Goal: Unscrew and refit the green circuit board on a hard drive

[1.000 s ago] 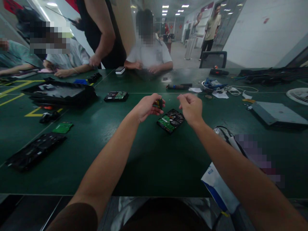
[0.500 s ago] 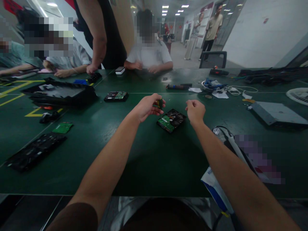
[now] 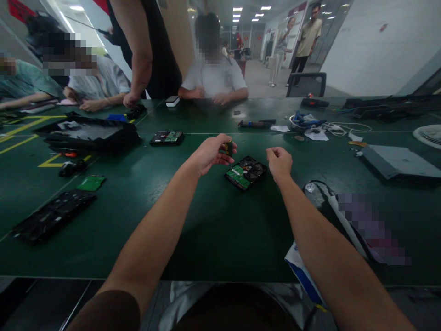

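A hard drive [image 3: 245, 173] lies on the green table in front of me, its green circuit board and black casing facing up. Just beyond its left corner, my left hand [image 3: 215, 154] is closed around a short dark handle with yellow marks [image 3: 229, 146]. The lower end of this handle is hidden, so its kind is unclear. To the right of the drive, my right hand [image 3: 279, 162] hovers with thumb and fingers pinched together. Whatever sits in that pinch, if anything, is too small to make out.
A second hard drive [image 3: 166, 138] lies farther left, near a black plastic tray [image 3: 89, 135]. At left are a green circuit board [image 3: 90, 183] and a long black part [image 3: 55, 215]. A grey metal box [image 3: 401, 161] and cables [image 3: 339, 129] lie right. People sit opposite.
My right hand has dropped slightly beside the drive, its fingertips still pinched. My left hand keeps its hold on the handle, and the drive stays in place.
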The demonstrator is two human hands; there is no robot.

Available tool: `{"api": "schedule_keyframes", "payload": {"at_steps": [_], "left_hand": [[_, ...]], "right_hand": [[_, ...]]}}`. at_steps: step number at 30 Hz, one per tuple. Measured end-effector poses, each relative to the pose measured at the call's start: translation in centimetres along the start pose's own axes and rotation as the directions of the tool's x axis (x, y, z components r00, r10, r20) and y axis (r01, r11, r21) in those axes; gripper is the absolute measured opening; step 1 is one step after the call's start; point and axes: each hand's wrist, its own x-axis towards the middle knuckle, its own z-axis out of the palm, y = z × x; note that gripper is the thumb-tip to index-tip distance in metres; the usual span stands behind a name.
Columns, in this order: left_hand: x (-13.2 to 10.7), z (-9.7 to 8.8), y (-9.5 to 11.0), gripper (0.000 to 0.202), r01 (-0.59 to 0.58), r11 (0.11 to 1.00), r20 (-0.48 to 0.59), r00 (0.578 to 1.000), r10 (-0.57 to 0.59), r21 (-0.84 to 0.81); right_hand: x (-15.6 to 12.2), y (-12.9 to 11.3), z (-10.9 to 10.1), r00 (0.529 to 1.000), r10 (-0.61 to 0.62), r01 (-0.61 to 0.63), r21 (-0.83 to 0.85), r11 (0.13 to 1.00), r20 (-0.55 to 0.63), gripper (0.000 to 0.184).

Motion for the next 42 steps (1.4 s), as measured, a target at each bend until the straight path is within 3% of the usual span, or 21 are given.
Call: {"api": "schedule_keyframes", "payload": {"at_steps": [4,7,11,14,18,22,34,42], "left_hand": [[0.2,-0.1,-0.2,0.036,-0.013,1.000,-0.018,1.000,0.013,-0.009],[0.2,-0.1,-0.4,0.035,-0.028,1.000,-0.024,0.999,0.028,0.003],[0.2,-0.1,-0.4,0.035,-0.049,0.999,-0.015,0.999,0.049,0.021],[0.1,0.0,-0.4,0.033,-0.056,0.998,-0.016,0.998,0.057,0.041],[0.0,0.1,-0.3,0.033,-0.063,0.996,-0.010,0.998,0.063,0.059],[-0.3,0.2,-0.1,0.029,-0.072,0.994,-0.005,0.997,0.072,0.083],[-0.3,0.2,-0.1,0.028,-0.044,0.998,0.040,0.998,0.042,0.040],[-0.3,0.2,0.0,0.027,-0.048,0.998,0.022,0.999,0.047,0.047]], "right_hand": [[-0.5,0.0,0.0,0.995,-0.088,0.094,-0.133,0.987,0.052,0.032],[-1.2,-0.3,0.3,0.975,-0.152,0.184,-0.204,0.962,0.163,0.044],[-2.3,-1.0,0.8,0.947,-0.048,0.158,-0.335,0.929,0.316,0.073],[-2.9,-1.7,1.1,0.931,0.027,0.148,-0.445,0.883,0.363,0.091],[-3.4,-2.3,1.5,0.920,0.047,0.169,-0.499,0.850,0.390,0.103],[-3.6,-2.3,1.8,0.918,0.056,0.180,-0.539,0.823,0.393,0.100],[-3.9,-2.0,2.0,0.915,0.025,0.210,-0.528,0.823,0.402,0.100],[-4.4,-2.5,2.0,0.899,0.039,0.212,-0.511,0.833,0.435,0.117]]}}
